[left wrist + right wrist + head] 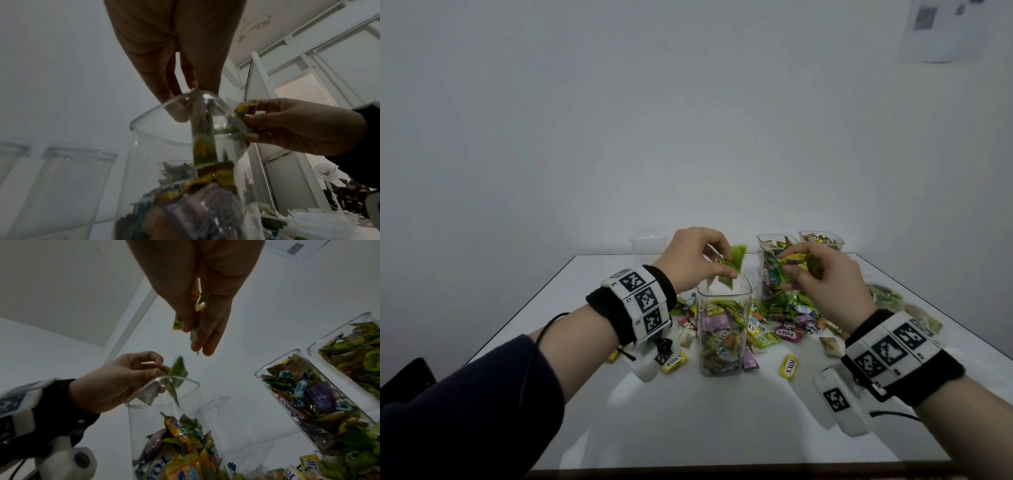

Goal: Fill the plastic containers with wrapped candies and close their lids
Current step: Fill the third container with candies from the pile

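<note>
A clear plastic container (723,334), partly filled with wrapped candies, stands open at the table's middle. My left hand (697,262) hovers over its mouth and pinches green wrapped candies (734,262), which hang into the opening (174,382). My right hand (822,277) is just to the right, a little higher, gripping a bunch of yellow-green wrapped candies (796,260), also seen in the right wrist view (197,308). Two full containers (774,260) (822,240) stand open behind the right hand. Loose candies (780,329) lie around the middle container.
An empty clear container (649,241) stands at the table's far left edge. A clear bag of candies (887,296) lies at the right edge. The white table (722,421) meets the wall at the back. A dark chair back (404,377) shows at the lower left.
</note>
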`<state>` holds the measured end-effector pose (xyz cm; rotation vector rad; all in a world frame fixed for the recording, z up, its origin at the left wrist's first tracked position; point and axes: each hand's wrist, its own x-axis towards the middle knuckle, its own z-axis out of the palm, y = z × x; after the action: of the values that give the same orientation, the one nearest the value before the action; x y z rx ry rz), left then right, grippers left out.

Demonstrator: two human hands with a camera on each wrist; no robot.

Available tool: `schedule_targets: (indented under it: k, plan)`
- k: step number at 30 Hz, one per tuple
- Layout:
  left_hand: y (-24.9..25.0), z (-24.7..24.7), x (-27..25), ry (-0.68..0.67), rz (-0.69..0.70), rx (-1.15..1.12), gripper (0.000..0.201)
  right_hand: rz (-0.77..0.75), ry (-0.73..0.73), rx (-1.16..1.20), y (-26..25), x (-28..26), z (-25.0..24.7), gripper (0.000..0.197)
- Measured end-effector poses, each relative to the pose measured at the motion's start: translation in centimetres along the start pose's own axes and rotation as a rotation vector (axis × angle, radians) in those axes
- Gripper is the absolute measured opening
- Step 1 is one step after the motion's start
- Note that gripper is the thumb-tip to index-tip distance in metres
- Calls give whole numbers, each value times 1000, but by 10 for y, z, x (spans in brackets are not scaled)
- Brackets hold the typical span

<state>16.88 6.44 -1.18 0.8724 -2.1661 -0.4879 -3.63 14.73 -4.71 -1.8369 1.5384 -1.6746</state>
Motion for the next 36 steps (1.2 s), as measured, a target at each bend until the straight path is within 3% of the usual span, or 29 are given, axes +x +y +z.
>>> schedule_targets:
  k: [7,10,12,16,18,24,27,30,36]
  plan:
    - [-6,11,-8,-60,-4,-30,25,16,19,24,0,-5,1,19]
    - [-11,8,-16,-18,10,21,24,21,31,53,2,-4,0,21]
    - [-15,8,-23,35,-53,-33,39,27,34,89,2,-3,-1,20]
    - [-25,16,-40,-11,-299,-220,102,9,31,137,-5,5,7,21]
    - [-29,23,-46,-29,-368,-334,114,-15,15,144,-11,11,17,21]
    - [-40,39,-55,48,-361,-411,93,-87,-123,-42,-24,22,52,26]
    - [-43,40,-57,60,-343,-393,90,-71,-273,-206,-24,23,62,37]
    - [-43,40,-57,63,-337,-394,89,-90,-335,-276,-22,22,67,43]
    - [-46,44,-58,75,-335,-426,90,-94,-326,-176,-18,20,62,24]
